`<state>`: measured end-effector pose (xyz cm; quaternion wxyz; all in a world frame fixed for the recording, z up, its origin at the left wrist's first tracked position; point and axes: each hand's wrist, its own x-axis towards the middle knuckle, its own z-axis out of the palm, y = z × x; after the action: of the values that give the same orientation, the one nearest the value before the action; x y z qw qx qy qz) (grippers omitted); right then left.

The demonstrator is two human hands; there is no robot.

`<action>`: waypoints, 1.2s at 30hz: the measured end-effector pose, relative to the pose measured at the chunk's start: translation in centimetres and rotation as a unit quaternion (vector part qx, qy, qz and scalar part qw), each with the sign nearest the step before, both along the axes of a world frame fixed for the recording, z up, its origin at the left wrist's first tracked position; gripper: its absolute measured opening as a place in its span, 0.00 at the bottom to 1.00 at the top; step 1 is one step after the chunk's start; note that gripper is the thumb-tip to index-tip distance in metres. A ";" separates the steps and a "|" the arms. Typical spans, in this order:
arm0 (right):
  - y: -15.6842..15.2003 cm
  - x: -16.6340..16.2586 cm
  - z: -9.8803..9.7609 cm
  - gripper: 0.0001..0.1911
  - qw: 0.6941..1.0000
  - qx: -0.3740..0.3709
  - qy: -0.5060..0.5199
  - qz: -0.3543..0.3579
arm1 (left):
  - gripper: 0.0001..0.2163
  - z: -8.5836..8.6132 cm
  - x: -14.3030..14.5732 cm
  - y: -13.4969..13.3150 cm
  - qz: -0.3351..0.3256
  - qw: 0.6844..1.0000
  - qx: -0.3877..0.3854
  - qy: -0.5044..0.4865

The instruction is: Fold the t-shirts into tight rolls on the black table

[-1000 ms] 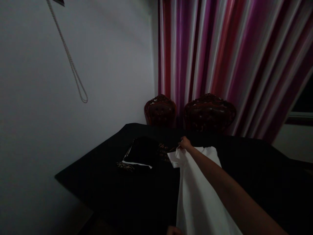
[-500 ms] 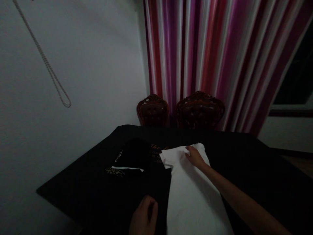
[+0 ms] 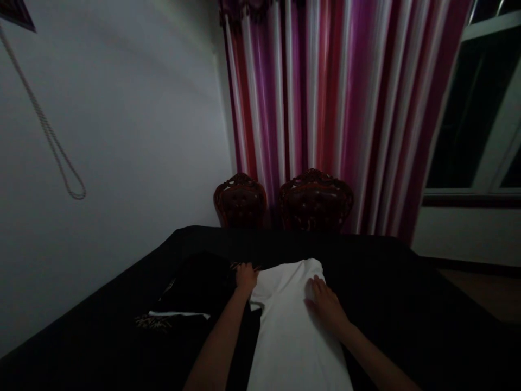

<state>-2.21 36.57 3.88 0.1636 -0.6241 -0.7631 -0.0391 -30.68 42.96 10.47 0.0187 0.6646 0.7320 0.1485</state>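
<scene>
A white garment (image 3: pixel 291 331) lies stretched out on the black-covered table (image 3: pixel 407 304), running from its far part toward me. My left hand (image 3: pixel 246 275) rests at the garment's far left corner, fingers down on the cloth. Flat on the garment's far end, near the right side, lies my right hand (image 3: pixel 325 304) with its fingers spread. Left of the white garment sits a folded dark garment (image 3: pixel 195 290) with a white edge and pale print.
Two carved dark-red chairs (image 3: pixel 315 203) stand behind the table against a striped pink and purple curtain (image 3: pixel 325 108). A looped cord (image 3: pixel 57 157) hangs on the pale wall at left. A window (image 3: pixel 476 119) is at right. The room is dim.
My left hand came up from the near edge to the garment's far left corner. My right hand let go of the lifted cloth and now lies flat on it. The view shifted rightward.
</scene>
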 end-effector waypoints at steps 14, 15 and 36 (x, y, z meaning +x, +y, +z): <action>-0.9 0.0 -1.4 0.36 1.000 0.023 0.012 0.005 | 0.21 -0.6 -2.0 0.1 0.029 0.995 -0.077 0.058; -0.9 0.0 -1.4 0.37 1.000 0.021 0.014 0.008 | 0.21 -0.6 -2.1 0.1 0.022 0.994 -0.092 0.053; -7.7 6.6 1.7 0.33 0.984 0.048 0.174 -0.004 | 0.24 2.6 3.4 -11.6 -0.384 0.920 -0.020 -0.073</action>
<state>4.44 28.84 5.62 0.3235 -0.6159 -0.7177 0.0323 -27.31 31.41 13.09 0.1408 0.8814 0.4205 0.1628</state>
